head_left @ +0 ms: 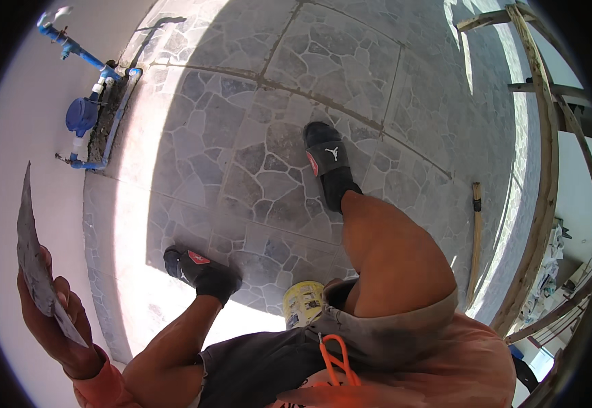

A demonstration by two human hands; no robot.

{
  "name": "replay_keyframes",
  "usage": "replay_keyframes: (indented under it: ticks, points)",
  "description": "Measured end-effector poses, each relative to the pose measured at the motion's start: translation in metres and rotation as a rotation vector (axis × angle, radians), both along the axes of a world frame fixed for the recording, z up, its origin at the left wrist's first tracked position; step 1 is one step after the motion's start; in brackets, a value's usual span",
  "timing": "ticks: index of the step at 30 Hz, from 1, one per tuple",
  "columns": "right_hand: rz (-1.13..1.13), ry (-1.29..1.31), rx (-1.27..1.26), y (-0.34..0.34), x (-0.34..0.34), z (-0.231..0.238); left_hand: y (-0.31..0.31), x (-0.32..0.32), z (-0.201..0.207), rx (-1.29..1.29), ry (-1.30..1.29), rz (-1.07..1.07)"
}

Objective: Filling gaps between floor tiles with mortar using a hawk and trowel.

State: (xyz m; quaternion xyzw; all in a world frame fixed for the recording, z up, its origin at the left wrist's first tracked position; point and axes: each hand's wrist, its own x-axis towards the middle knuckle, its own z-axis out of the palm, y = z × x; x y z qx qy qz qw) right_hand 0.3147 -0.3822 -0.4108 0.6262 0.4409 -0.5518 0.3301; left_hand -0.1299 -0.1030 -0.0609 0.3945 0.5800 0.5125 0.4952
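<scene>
One bucket stands between legs; left hand grips flat piece.

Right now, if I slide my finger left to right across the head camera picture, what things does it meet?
Left hand holding a flat grey blade → black sandal on the left foot → yellow bucket → thin wooden stick → tall wooden post.

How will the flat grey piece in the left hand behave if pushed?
Probably stiff: the flat grey piece rises past the left hand without visible drooping. It may twist if pushed near the tip, since that end looks unsupported. Likely light for its length, being thin.
</scene>
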Motion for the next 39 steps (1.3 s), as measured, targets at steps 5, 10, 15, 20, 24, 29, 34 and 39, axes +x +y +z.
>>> replay_keyframes:
  ticks: [5,10,15,20,24,29,34,39]
  points:
    - [-0.124,-0.026,0.057,-0.016,0.013,0.017,-0.021,-0.021,0.004,0.104,0.613,-0.145]
    - [-0.277,-0.022,0.11,-0.027,0.032,0.029,-0.029,-0.025,0.01,0.372,1.004,-0.205]
    - [-0.495,0.053,0.195,-0.032,0.058,0.055,-0.041,-0.026,0.008,0.572,0.935,-0.308]
    - [-1.038,0.283,0.377,-0.029,0.083,0.099,-0.047,-0.021,0.009,0.523,0.888,-0.212]
    - [-1.521,0.602,0.532,-0.024,0.087,0.111,-0.045,-0.01,0.023,0.492,0.988,-0.161]
    - [-1.556,0.963,0.563,0.017,0.081,0.117,-0.026,0.009,0.035,0.479,0.826,-0.257]
    - [-1.396,1.133,0.486,0.111,0.081,0.161,0.007,0.029,0.033,-0.003,-0.264,-0.277]
    - [-1.078,1.088,0.528,0.223,0.048,0.21,0.043,0.054,-0.02,-0.134,-0.374,-0.236]
